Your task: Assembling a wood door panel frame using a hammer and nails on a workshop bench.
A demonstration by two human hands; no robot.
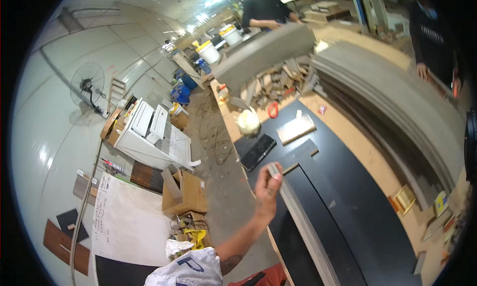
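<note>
"Grey, that long slat (304, 224), and it runs slantwise over the black panel (348, 181) on the workbench (403, 221), out of sight at the lower edge. One piece, or several layered?"

"The lines along it suggest layers, but from here I can't tell. The left hand (267, 190) is curled round its upper end."

"And the right hand?"

"Out of view; I can't say what it does. I'd want it supporting the slat farther along, since a length like that probably swings or sags when gripped at one end."

"What about the panel?"

"Don't drag the slat across it; that dark face could scratch, I reckon. And mind the glossy black slab (257, 152) near the fingers. Slow, level handling should spare it a knock."
</note>
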